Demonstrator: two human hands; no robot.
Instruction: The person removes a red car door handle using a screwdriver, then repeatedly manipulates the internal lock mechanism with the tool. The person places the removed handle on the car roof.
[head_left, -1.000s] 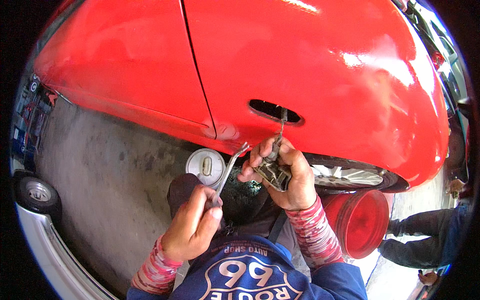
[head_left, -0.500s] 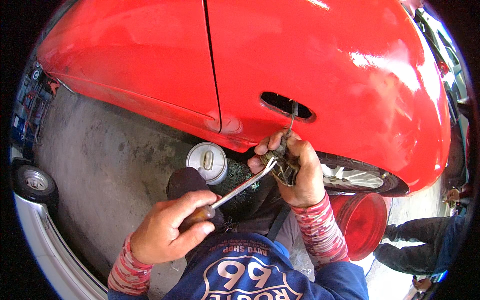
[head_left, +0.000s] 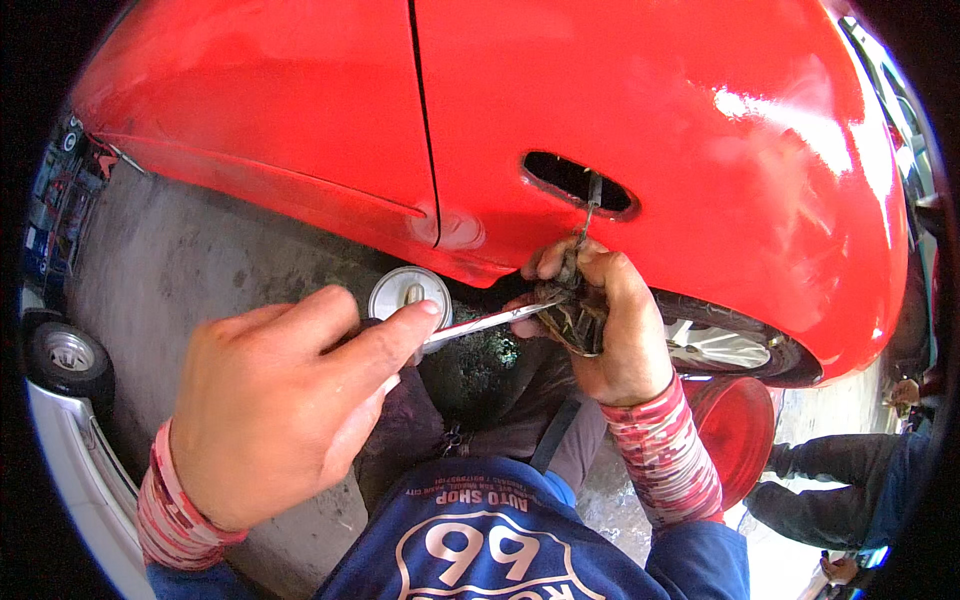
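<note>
My left hand (head_left: 275, 400) is closed round a forked pry tool, its handle hidden in my palm and the index finger laid along it. The tool's metal shaft (head_left: 485, 322) points right, and its tip meets a small, grimy dark part (head_left: 575, 312). My right hand (head_left: 630, 335) grips that part, thumb and fingers pinching its upper end. From there a thin cable (head_left: 587, 228) runs up into an oval hole (head_left: 560, 178) in the red car body panel (head_left: 700, 190). What kind of part it is cannot be made out.
A round white can with a lid handle (head_left: 388, 295) stands on the floor below the panel. To the right are the car's wheel (head_left: 725, 345) and a red bucket (head_left: 735, 430). Another person's dark-trousered legs (head_left: 830, 485) show at far right. A silver vehicle (head_left: 80, 450) borders the left.
My left hand has risen and come closer, turning its back up and covering the tool's handle. The tool now lies flatter, its tip lower on the part. My right hand keeps its grip.
</note>
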